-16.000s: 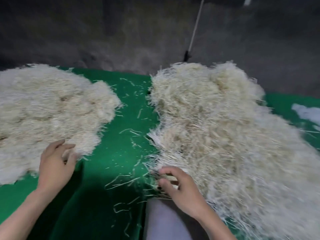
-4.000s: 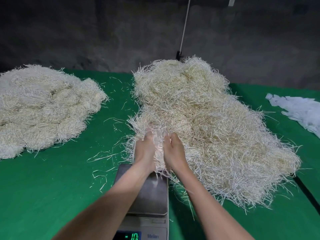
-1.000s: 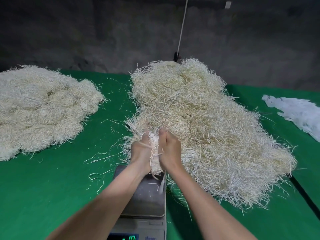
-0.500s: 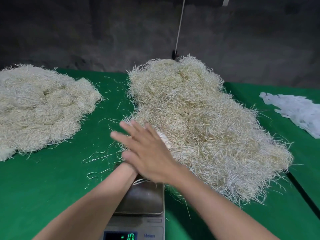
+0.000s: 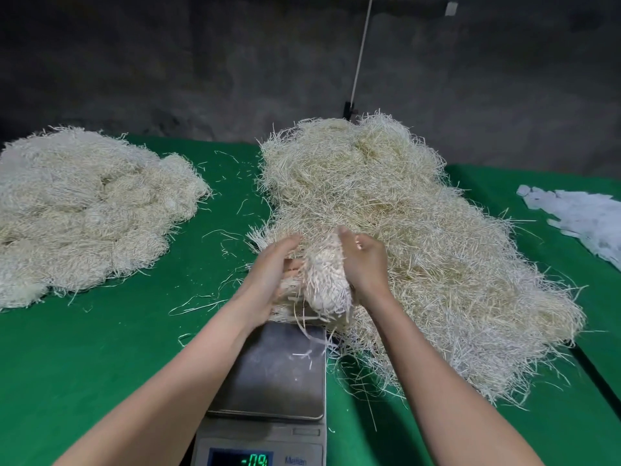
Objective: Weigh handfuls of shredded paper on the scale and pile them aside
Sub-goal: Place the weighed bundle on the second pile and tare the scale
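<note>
Nearest the camera, the scale (image 5: 268, 375) stands on the green table (image 5: 100, 348), a few loose strands on its pan and its display (image 5: 240, 460) lit green. Above the pan's far edge, a handful of shredded paper (image 5: 326, 280) is grasped between both hands: left hand (image 5: 274, 274) cupped against its left side, right hand (image 5: 364, 264) curled over its right. Behind and to the right lies the large pile (image 5: 420, 247). A second pile (image 5: 84, 210) lies well apart at left. White scraps (image 5: 581, 216) lie at far right.
</note>
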